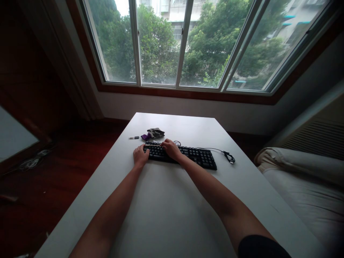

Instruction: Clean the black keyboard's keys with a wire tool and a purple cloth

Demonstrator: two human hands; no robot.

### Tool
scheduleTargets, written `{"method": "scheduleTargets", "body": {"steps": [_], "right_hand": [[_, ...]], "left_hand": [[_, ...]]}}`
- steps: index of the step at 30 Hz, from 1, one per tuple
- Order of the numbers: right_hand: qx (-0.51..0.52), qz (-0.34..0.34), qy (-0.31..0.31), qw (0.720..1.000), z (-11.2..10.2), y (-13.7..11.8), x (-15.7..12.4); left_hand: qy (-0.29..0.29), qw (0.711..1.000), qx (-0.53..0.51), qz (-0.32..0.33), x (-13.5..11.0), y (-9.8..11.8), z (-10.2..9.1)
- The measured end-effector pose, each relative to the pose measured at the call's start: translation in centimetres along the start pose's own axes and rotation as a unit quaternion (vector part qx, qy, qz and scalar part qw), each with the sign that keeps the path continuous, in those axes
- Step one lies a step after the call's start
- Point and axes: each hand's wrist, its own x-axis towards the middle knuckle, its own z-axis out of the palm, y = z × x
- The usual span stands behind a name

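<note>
Black plastic is running crosswise beneath both hands: the keyboard (198, 155) is lying beyond the outstretched forearms, its left end sitting under the left hand (141, 155), its right end reaching well past the right hand (172, 149); the left hand is resting at that left end, its thumb standing apart from the fingers, and how firmly it is holding the keyboard I cannot tell; the right hand is bending over the keys left of the middle, its fingers partly curled near a thin pale strip (153, 145), and whether it is gripping the strip I cannot tell.

A dark cable (229, 157) is lying looped on the right, just beside the keyboard; behind the left half, a crumpled grey wrapper (156, 133) is sitting next to a purple piece (146, 137), while a small slim item (134, 137) is lying to their left; the white table (163, 208) is carrying all of these, its top narrowing towards the far edge.

Red-brown floor (88, 157) is showing on the left; a pale padded seat (298, 179) is standing on the right; past the table a plain wall (172, 104) is rising to a wide window (158, 84), its brown frame bordering panes; outside, green trees (156, 46) are standing before pale buildings (174, 14).
</note>
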Motion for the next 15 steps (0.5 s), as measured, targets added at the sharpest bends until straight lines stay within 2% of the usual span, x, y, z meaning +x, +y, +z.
{"method": "scheduleTargets", "body": {"steps": [10,15], "right_hand": [[-0.011,0.014,-0.03,0.999,-3.7,3.2,-3.4],[0.0,0.011,-0.015,1.0,-4.2,4.6,-4.5]], "left_hand": [[0.008,1.0,-0.001,0.008,-0.2,0.2,-0.2],[0.012,1.0,0.001,0.011,0.0,-0.2,0.2]]}}
